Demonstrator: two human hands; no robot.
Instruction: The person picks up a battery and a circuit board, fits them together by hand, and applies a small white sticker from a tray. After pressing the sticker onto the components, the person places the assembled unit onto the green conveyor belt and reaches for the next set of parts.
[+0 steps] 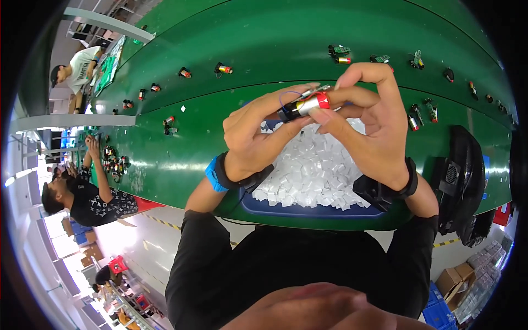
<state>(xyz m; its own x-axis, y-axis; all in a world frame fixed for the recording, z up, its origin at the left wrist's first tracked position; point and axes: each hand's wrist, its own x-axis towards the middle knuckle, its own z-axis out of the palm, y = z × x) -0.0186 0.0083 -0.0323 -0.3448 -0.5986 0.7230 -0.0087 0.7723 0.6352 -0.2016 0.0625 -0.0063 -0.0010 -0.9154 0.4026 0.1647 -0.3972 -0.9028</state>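
Above the tray I hold a small silver battery cell (312, 104) with a red end, a black end piece and thin wires. My left hand (247, 129) is closed round the black end and the wires. The thumb and fingers of my right hand (377, 132) pinch the red end. Part of the assembly is hidden behind my fingers. Below both hands lies a dark blue tray (308, 213) full of small white square pieces (311, 170). A blue band circles my left wrist, and black straps with dark devices sit on both wrists.
Similar battery assemblies with green circuit boards (340, 51) lie spaced along the green bench (192, 154). A black bag (465, 170) rests at the right. Co-workers sit at the left, one in a patterned black shirt (102, 201). Grey metal posts (107, 121) cross the bench there.
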